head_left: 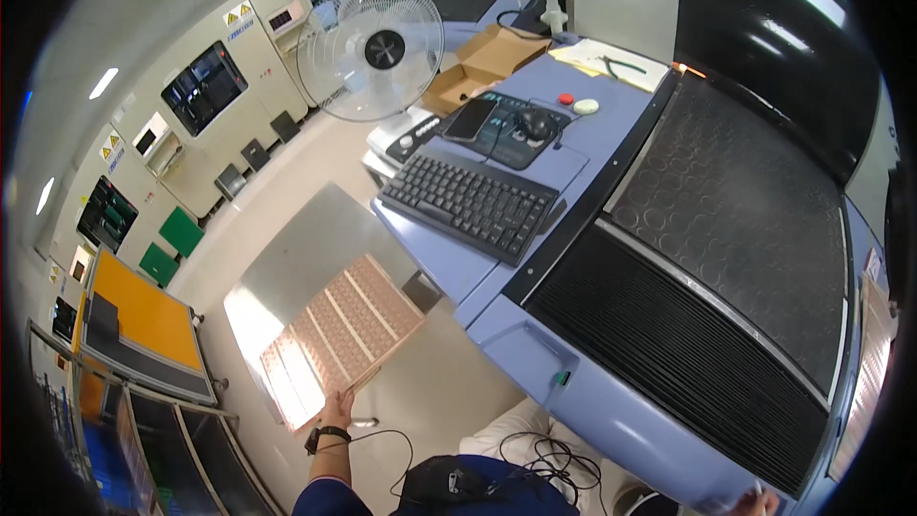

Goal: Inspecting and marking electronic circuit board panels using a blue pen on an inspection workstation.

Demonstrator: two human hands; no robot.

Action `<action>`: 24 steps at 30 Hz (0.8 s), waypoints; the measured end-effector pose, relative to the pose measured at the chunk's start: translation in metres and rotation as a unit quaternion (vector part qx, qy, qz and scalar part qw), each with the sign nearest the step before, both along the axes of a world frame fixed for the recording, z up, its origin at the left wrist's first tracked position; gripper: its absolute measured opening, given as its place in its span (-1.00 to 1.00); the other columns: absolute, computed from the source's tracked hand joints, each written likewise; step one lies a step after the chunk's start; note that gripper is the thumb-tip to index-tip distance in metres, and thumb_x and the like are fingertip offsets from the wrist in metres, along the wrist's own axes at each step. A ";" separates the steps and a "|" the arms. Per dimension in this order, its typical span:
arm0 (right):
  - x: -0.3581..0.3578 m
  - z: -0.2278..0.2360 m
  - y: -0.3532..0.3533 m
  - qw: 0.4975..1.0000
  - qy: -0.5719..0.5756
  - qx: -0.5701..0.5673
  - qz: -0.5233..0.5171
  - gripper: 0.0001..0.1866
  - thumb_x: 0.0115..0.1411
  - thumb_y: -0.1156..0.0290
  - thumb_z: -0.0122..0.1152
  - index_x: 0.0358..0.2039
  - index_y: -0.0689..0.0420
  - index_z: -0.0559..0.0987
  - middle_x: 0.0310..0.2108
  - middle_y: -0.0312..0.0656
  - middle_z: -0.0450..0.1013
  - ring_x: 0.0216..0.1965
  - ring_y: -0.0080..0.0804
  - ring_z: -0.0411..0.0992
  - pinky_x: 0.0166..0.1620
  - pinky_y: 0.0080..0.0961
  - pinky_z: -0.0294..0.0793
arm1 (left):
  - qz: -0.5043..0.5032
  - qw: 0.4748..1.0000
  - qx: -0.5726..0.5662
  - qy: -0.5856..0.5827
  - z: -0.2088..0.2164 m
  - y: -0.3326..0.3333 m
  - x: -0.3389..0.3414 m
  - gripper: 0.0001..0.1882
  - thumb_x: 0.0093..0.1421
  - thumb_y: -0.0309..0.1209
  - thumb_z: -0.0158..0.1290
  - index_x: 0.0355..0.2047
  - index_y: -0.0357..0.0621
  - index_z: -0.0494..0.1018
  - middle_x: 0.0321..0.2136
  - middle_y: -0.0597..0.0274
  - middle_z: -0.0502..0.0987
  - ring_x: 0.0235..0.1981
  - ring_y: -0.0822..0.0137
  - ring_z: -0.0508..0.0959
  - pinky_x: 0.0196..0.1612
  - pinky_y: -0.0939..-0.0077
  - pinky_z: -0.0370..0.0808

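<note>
One left hand (pixel 335 410) outstretched, gripping copper panel (pixel 341 336) edge; right hand (pixel 755 502) barely visible, grip unclear.

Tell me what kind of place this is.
Most likely an electronics factory floor. The left hand holds a copper-coloured circuit panel, cabinet-style machines line the far wall, and a blue machine console carries a keyboard.

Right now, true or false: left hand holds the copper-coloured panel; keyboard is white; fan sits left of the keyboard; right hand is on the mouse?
1. The left hand holds the copper-coloured gridded panel. True.
2. The keyboard is white. False: it is black.
3. The white round fan stands to the upper left of the keyboard. True.
4. The right hand rests on the black mouse. False: it is at the lower edge, far from the mouse.
</note>
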State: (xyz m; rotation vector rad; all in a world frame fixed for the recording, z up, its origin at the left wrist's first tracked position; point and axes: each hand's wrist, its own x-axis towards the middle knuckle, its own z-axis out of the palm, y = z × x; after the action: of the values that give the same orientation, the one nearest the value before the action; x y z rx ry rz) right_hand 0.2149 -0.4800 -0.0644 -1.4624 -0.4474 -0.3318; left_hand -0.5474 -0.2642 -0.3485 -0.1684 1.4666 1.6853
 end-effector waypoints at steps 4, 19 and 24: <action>0.008 0.025 -0.048 0.991 -0.017 -0.103 -0.087 -0.72 0.33 0.26 0.25 -0.30 0.26 0.56 -0.47 -0.05 0.52 -0.49 -0.35 0.47 -0.39 -0.45 0.45 | -0.100 0.981 -0.161 0.044 0.027 0.009 0.035 -0.57 0.42 -0.11 0.03 0.00 -0.28 0.36 -0.03 -0.11 0.53 -0.01 -0.07 0.59 0.09 0.18 0.63; 0.010 -0.070 -0.347 0.730 0.085 -0.448 -0.509 -0.63 0.38 0.13 0.18 -0.12 0.24 0.58 -0.34 0.14 0.58 -0.41 -0.16 0.56 -0.35 -0.21 0.48 | -0.218 0.950 -0.148 0.167 0.002 0.051 0.093 -0.46 0.44 0.10 -0.14 -0.17 -0.20 0.43 -0.45 0.24 0.45 -0.49 0.34 0.47 -0.49 0.52 0.42; -0.020 -0.124 -0.307 0.734 0.117 -0.400 -0.536 -0.54 0.42 0.11 0.11 -0.01 0.32 0.56 -0.14 0.27 0.56 -0.09 0.15 0.54 -0.01 -0.08 0.47 | -0.331 0.840 -0.099 0.419 0.131 0.075 0.171 -0.57 0.45 -0.31 -0.15 0.14 -0.36 0.46 -0.03 -0.13 0.61 -0.04 -0.05 0.62 0.10 0.09 0.55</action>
State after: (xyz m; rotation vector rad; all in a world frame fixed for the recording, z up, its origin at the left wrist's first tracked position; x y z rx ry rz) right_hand 0.1952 -0.7870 -0.1884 -2.4955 0.6394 -0.9279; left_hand -0.3760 -0.1889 -0.2173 0.9880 2.0006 1.0287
